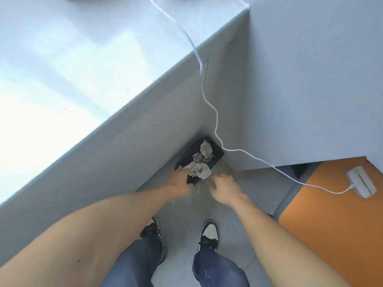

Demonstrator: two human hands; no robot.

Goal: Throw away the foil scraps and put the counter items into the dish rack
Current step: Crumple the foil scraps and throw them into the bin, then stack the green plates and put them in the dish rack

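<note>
Bin: a small black rectangular waste bin (215, 151) stands on the grey floor, tucked into the corner where the pale grey table (72, 65) meets the wall, out of the walkway.
Foil: crumpled grey foil scraps (202, 160) lie heaped in the bin's open top, some poking above the rim.
Left hand: the left hand (178, 181) rests at the bin's near rim, fingers curled over the edge, seemingly to steady it.
Right hand: the right hand (224, 188) hovers just beside the bin's near corner, fingers loosely bent and holding nothing; blur hides any finer detail.
Cable: a thin white cable (204, 96) trails down past the bin to a white adapter (361, 181) on the orange floor, well apart.
Stage: disposal looks nearly done; dish rack not in view.
</note>
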